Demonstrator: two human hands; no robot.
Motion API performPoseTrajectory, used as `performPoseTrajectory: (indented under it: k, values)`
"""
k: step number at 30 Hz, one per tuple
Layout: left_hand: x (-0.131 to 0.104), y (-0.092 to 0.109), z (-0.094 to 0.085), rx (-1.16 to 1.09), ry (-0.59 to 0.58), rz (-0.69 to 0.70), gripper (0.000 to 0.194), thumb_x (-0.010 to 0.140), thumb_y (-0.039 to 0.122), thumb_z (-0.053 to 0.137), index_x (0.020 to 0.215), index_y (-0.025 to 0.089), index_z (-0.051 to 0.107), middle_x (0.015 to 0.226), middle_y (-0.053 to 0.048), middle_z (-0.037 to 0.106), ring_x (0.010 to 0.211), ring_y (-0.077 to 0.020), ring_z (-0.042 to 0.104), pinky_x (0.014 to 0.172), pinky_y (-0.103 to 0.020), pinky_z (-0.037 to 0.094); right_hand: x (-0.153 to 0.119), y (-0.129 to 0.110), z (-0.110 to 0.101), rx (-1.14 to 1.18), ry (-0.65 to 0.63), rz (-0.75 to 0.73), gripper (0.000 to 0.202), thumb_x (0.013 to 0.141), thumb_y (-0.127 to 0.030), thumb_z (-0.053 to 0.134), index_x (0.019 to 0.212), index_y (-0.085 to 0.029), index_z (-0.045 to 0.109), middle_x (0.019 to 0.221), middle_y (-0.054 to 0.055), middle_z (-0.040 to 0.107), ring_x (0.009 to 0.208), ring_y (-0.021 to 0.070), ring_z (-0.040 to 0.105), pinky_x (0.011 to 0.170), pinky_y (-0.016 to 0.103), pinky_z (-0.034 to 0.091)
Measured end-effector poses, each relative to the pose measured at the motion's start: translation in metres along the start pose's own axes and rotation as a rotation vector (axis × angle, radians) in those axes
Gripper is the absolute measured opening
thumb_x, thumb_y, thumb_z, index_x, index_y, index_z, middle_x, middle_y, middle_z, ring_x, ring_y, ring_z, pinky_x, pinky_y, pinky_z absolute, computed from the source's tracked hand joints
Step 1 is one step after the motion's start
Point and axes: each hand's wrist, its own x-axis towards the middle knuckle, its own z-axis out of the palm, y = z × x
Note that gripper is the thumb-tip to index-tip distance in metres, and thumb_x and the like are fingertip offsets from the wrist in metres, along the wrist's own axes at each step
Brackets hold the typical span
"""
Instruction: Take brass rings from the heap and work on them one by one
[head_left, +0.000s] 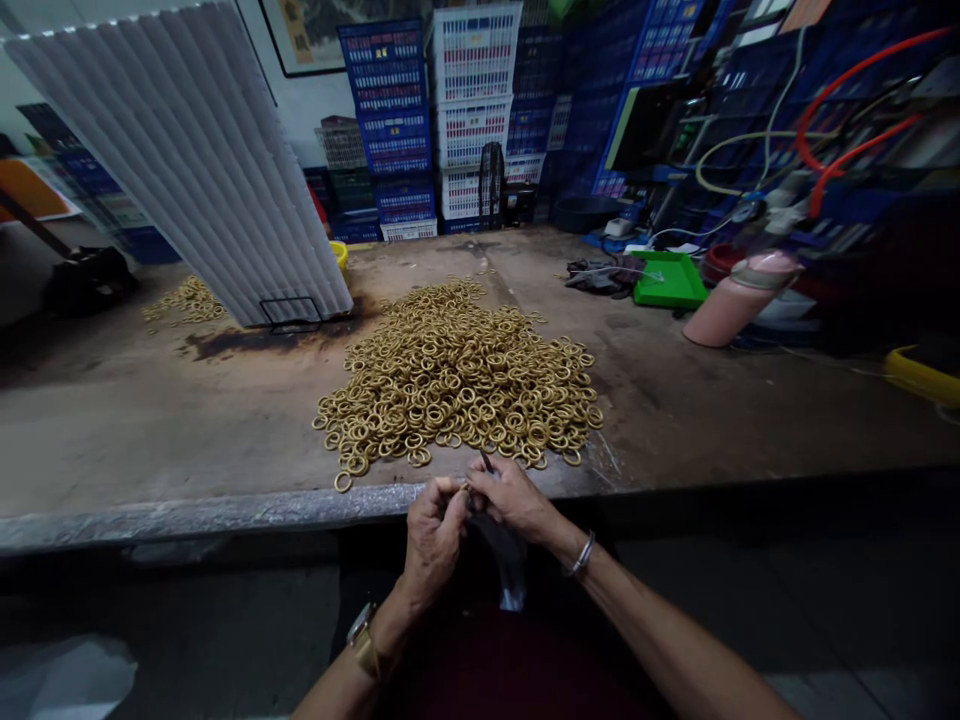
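At the table's front edge, my left hand is closed, its thumb and forefinger pinching a small gold-coloured ring, mostly hidden by the fingers. Close against it, my right hand is closed round a thin dark tool; only a short end of it shows above the fingers, so its kind is unclear. Just beyond both hands spreads a large pile of gold-coloured rings. A single loose ring lies at the pile's near left. Beneath the right hand hangs a greyish, shiny strip.
On the table, a tall corrugated white panel leans at left, beside a smaller ring heap. A green tray and a pink bottle stand at right. Stacked blue crates and white crates rise behind.
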Motion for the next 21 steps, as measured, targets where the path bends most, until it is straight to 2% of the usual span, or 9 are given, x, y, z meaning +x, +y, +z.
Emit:
performPoseTrajectory:
  k: [4, 7, 10, 12, 14, 16, 18, 21]
  values:
    - [0.001, 0.002, -0.001, -0.157, -0.099, -0.170, 0.029, 0.078, 0.044, 0.050, 0.075, 0.015, 0.052, 0.059, 0.003, 0.051, 0.042, -0.0046, 0.041, 0.042, -0.016, 0.034, -0.001, -0.001, 0.001, -0.029, 0.010, -0.021, 0.018, 0.075, -0.033, 0.047, 0.065, -0.018, 0.046, 0.048, -0.006, 0.048, 0.036, 0.0036, 0.036, 0.036, 0.015, 0.027]
    - [0.001, 0.003, -0.002, -0.290, -0.121, -0.236, 0.032, 0.075, 0.047, 0.052, 0.073, 0.015, 0.049, 0.060, 0.003, 0.050, 0.043, -0.0044, 0.042, 0.041, -0.015, 0.035, 0.000, -0.002, 0.001, -0.055, 0.019, -0.054, 0.018, 0.075, -0.032, 0.046, 0.065, -0.018, 0.047, 0.049, -0.005, 0.048, 0.039, 0.0048, 0.038, 0.039, 0.016, 0.030]
    - [0.001, 0.004, -0.003, -0.372, -0.100, -0.254, 0.030, 0.075, 0.045, 0.054, 0.076, 0.016, 0.048, 0.064, 0.003, 0.050, 0.045, -0.0047, 0.043, 0.041, -0.016, 0.036, 0.003, 0.001, -0.002, -0.146, 0.128, -0.093, 0.018, 0.076, -0.028, 0.043, 0.062, -0.018, 0.047, 0.049, -0.005, 0.047, 0.043, 0.0066, 0.039, 0.044, 0.018, 0.032]
    - [0.002, 0.004, -0.004, -0.369, -0.076, -0.233, 0.028, 0.075, 0.044, 0.054, 0.077, 0.016, 0.048, 0.065, 0.003, 0.051, 0.046, -0.0050, 0.043, 0.042, -0.016, 0.037, 0.004, 0.004, -0.005, -0.290, 0.204, -0.189, 0.017, 0.076, -0.026, 0.043, 0.062, -0.018, 0.049, 0.053, -0.003, 0.047, 0.050, 0.0081, 0.042, 0.050, 0.019, 0.034]
    - [0.002, 0.003, -0.005, -0.338, -0.054, -0.214, 0.029, 0.075, 0.044, 0.054, 0.075, 0.016, 0.048, 0.065, 0.003, 0.050, 0.046, -0.0050, 0.043, 0.043, -0.016, 0.037, 0.001, 0.006, -0.006, -0.449, 0.175, -0.303, 0.016, 0.077, -0.024, 0.044, 0.064, -0.018, 0.051, 0.057, -0.002, 0.049, 0.054, 0.0091, 0.042, 0.054, 0.021, 0.033]
    - [0.004, 0.003, -0.006, -0.299, -0.046, -0.202, 0.030, 0.075, 0.045, 0.054, 0.075, 0.016, 0.048, 0.064, 0.003, 0.050, 0.046, -0.0049, 0.042, 0.043, -0.016, 0.037, -0.002, 0.008, -0.005, -0.569, 0.084, -0.372, 0.016, 0.078, -0.023, 0.043, 0.066, -0.018, 0.052, 0.057, -0.002, 0.050, 0.054, 0.0094, 0.041, 0.053, 0.021, 0.031]
    - [0.004, 0.002, -0.007, -0.262, -0.050, -0.188, 0.030, 0.075, 0.046, 0.053, 0.075, 0.016, 0.049, 0.062, 0.003, 0.048, 0.047, -0.0051, 0.042, 0.044, -0.016, 0.037, -0.005, 0.009, -0.004, -0.647, 0.005, -0.390, 0.014, 0.077, -0.019, 0.044, 0.066, -0.019, 0.053, 0.057, -0.002, 0.051, 0.053, 0.0096, 0.041, 0.052, 0.021, 0.029]
    - [0.004, 0.001, -0.009, -0.207, -0.059, -0.164, 0.029, 0.076, 0.045, 0.051, 0.077, 0.016, 0.049, 0.060, 0.004, 0.046, 0.048, -0.0058, 0.043, 0.046, -0.016, 0.037, -0.007, 0.008, -0.002, -0.719, -0.044, -0.384, 0.011, 0.072, -0.015, 0.045, 0.071, -0.019, 0.055, 0.060, -0.001, 0.054, 0.054, 0.0102, 0.043, 0.053, 0.021, 0.028]
